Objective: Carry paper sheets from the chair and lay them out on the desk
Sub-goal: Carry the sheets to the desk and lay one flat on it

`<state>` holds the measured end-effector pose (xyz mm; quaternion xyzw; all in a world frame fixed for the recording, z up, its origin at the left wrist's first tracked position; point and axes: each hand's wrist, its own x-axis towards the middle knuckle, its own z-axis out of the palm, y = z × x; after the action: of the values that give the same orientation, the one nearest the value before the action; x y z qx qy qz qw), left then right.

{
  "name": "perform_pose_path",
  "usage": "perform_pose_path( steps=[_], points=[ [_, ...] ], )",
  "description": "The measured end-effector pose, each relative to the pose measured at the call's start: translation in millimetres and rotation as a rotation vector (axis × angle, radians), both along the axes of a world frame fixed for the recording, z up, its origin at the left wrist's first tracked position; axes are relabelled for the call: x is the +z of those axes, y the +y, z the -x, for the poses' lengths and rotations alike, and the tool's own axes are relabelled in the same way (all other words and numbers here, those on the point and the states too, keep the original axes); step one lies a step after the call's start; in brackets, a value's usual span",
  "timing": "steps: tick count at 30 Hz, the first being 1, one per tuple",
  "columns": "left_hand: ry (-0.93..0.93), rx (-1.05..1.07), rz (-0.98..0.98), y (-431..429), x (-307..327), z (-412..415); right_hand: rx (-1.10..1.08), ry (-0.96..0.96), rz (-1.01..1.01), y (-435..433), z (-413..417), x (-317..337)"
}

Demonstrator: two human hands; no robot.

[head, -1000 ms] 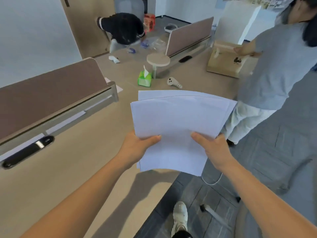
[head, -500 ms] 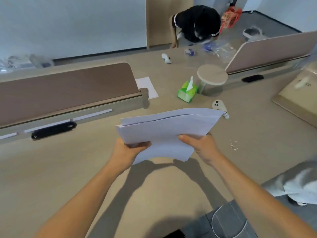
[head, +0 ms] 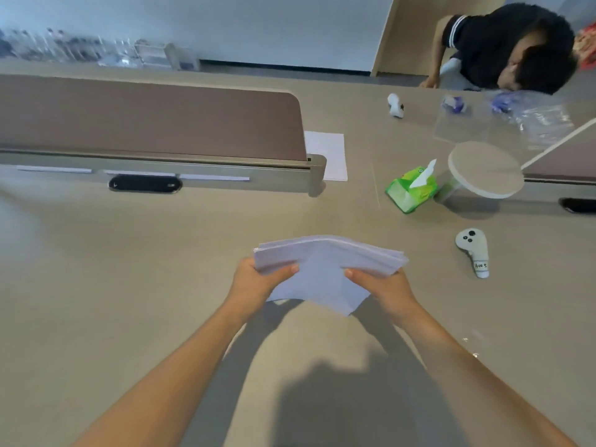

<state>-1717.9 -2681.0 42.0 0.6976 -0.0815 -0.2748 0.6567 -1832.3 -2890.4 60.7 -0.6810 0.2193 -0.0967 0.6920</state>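
A stack of white paper sheets [head: 325, 266] hangs above the beige desk [head: 129, 269], bowed upward in the middle. My left hand [head: 254, 280] grips its left edge with the thumb on top. My right hand [head: 385, 285] grips the right side the same way. Both hands are in the middle of the view, over the desk top. One single white sheet [head: 327, 153] lies flat farther back, beside the end of the brown divider. The chair is out of view.
A brown divider panel [head: 145, 121] runs across the left. A green tissue box [head: 412, 188], a round stand [head: 485, 169] and a white controller [head: 474, 250] sit at the right. Another controller [head: 396, 105] and plastic bags [head: 535, 116] lie far back, near a bent-over person [head: 509, 46].
My view swung left, from the desk's edge to over the desk top. The stack moved forward and lower over the desk, held in both hands throughout.
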Motion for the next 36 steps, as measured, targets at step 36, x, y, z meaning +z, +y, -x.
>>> perform_pose_path(
  steps=[36],
  points=[
    [-0.055,0.046,-0.005,-16,7,22,0.207,0.027,0.020,-55,8,-14]
  ],
)
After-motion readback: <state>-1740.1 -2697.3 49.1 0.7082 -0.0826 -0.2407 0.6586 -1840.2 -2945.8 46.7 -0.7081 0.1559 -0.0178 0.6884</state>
